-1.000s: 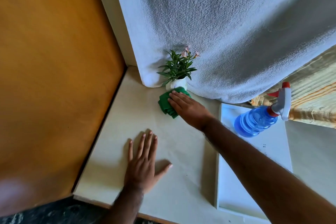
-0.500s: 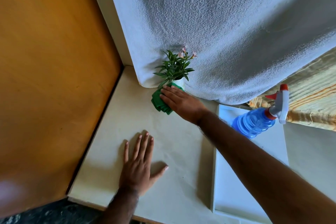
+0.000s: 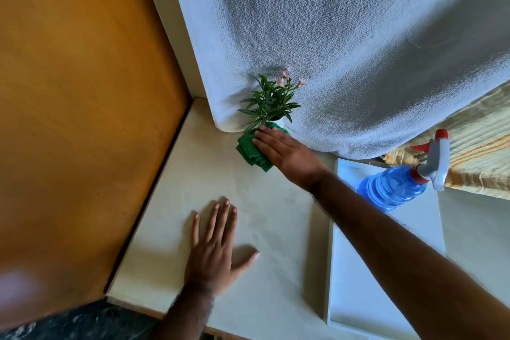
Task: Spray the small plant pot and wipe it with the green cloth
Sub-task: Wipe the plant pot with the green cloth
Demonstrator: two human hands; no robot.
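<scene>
A small white plant pot [image 3: 278, 120] with green leaves and pink flowers stands at the back of the cream table, against a hanging white towel. The pot is almost fully hidden by leaves and cloth. My right hand [image 3: 287, 153] reaches across and presses the folded green cloth [image 3: 249, 150] against the pot's front and left side, fingers flat on the cloth. My left hand [image 3: 216, 251] lies flat on the table nearer to me, fingers spread, holding nothing. The blue spray bottle [image 3: 394, 188] with a white and red trigger lies on its side at the right.
A white tray [image 3: 356, 298] sits under the bottle at the right. The white towel [image 3: 345, 50] hangs behind the pot. An orange wooden panel [image 3: 82, 105] walls the left side. The table edge [image 3: 132, 302] runs near me; a striped yellow fabric [image 3: 474, 157] lies at far right.
My right hand has slid the green cloth up from the table against the pot, covering more of its white side. My left hand stays flat on the table.
</scene>
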